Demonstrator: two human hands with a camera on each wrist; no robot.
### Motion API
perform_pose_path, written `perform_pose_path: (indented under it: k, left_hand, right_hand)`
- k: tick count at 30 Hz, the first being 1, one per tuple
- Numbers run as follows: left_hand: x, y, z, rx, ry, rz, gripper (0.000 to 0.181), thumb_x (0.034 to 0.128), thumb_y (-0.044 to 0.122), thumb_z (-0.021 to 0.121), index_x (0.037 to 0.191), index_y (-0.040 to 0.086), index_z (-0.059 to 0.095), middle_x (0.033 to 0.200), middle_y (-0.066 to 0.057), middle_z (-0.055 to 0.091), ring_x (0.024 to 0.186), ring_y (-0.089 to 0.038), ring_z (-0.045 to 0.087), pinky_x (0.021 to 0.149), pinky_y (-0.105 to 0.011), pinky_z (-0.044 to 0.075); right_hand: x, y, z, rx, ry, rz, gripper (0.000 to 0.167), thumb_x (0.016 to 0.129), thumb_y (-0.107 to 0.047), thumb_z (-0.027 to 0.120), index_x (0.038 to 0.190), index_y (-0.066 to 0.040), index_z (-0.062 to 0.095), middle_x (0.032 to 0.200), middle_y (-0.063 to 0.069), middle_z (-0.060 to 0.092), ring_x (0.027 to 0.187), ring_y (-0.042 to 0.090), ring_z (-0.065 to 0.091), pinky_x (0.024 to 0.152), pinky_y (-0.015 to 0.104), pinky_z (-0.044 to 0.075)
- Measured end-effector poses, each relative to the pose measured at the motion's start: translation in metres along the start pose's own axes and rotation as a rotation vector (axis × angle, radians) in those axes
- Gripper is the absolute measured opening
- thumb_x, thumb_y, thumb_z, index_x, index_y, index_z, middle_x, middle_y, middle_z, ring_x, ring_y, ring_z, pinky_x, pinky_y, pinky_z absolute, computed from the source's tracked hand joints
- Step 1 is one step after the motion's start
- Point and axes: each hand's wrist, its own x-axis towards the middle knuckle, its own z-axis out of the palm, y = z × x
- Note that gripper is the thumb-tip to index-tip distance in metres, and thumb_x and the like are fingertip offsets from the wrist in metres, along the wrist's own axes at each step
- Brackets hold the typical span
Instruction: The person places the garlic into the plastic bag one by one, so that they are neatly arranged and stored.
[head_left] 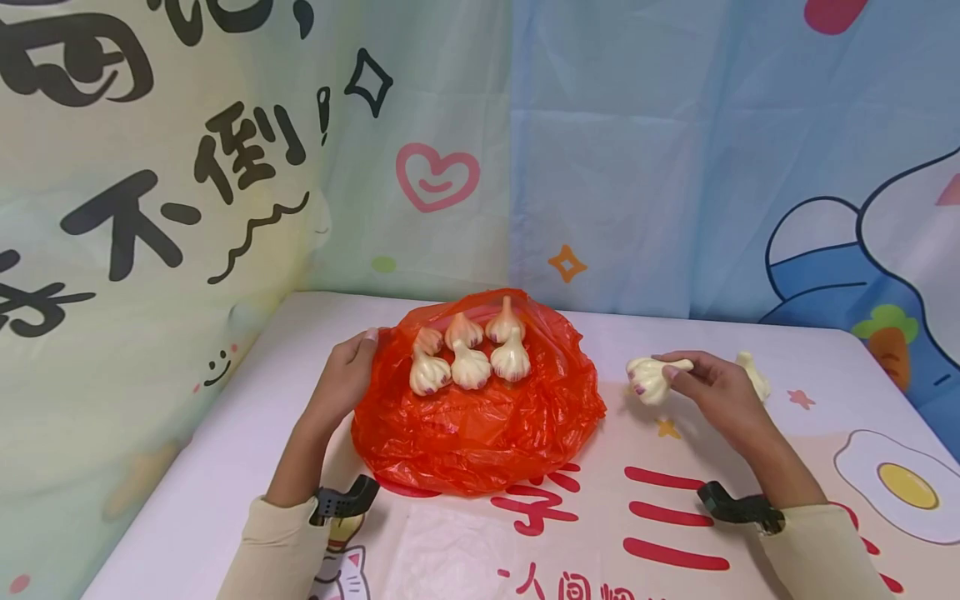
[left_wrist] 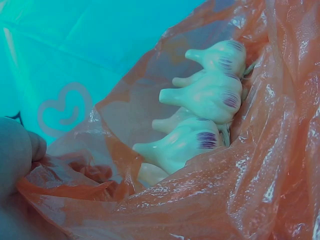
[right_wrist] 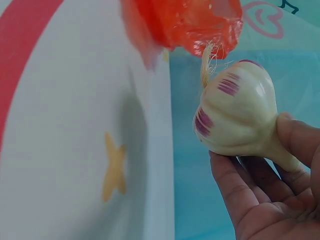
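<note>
A red plastic bag (head_left: 480, 433) lies spread wide on the table, with several garlic bulbs (head_left: 471, 368) in two rows inside it. At the bag's left rim my left hand (head_left: 351, 367) pinches the thin plastic; the left wrist view shows the garlic bulbs (left_wrist: 205, 97) side by side, purple-streaked, within the folds. To the right of the bag, my right hand (head_left: 716, 392) holds one garlic bulb (head_left: 648, 380) by its stem, apart from the bag. In the right wrist view the thumb and fingers grip this garlic bulb (right_wrist: 240, 110), its roots pointing away from the palm.
Another garlic bulb (head_left: 753, 375) is on the table just behind my right hand, partly hidden by it. The tabletop cover (head_left: 570, 542) has printed red lettering and a fried egg. A printed cloth (head_left: 600, 167) hangs behind the table's back edge and along its left side.
</note>
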Motion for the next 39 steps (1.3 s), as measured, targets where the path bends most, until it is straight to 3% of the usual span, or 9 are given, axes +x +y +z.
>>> perform_pose_path:
  k: [15,25,33,39]
  left_hand:
    - [0.001,-0.003,0.0,0.001,0.004,0.001,0.056,0.105,0.044,0.032,0.139,0.004,0.051,0.132,-0.013,0.057,0.116,-0.03,0.054,0.099,-0.048,0.045]
    - [0.001,-0.003,0.0,0.006,0.009,-0.007,0.057,0.1044,0.047,0.032,0.139,0.005,0.051,0.132,-0.013,0.057,0.117,-0.03,0.054,0.098,-0.048,0.046]
    - [0.001,-0.003,0.0,-0.005,0.003,-0.007,0.057,0.1045,0.046,0.032,0.139,0.005,0.051,0.132,-0.013,0.057,0.116,-0.03,0.055,0.098,-0.047,0.046]
    - [0.002,-0.003,-0.001,0.0,0.004,-0.013,0.058,0.104,0.048,0.033,0.14,0.006,0.051,0.132,-0.013,0.057,0.116,-0.031,0.055,0.098,-0.047,0.046]
  right_hand:
    - [-0.001,-0.041,0.003,0.004,0.017,-0.076,0.045,0.095,-0.044,0.06,0.13,-0.016,0.063,0.13,0.007,0.059,0.114,0.023,0.053,0.08,0.016,0.05]
    - [0.009,-0.062,0.022,0.137,-0.069,-0.219,0.034,0.095,-0.03,0.064,0.124,-0.011,0.066,0.124,0.003,0.065,0.106,0.01,0.06,0.082,0.02,0.052]
    - [0.021,-0.073,0.042,0.225,-0.153,-0.274,0.032,0.096,-0.026,0.064,0.123,-0.009,0.066,0.121,0.005,0.064,0.104,0.017,0.061,0.086,0.024,0.052]
    - [0.029,-0.081,0.062,0.269,-0.237,-0.274,0.031,0.094,-0.023,0.067,0.121,-0.009,0.066,0.119,0.008,0.063,0.1,0.024,0.062,0.085,0.041,0.055]
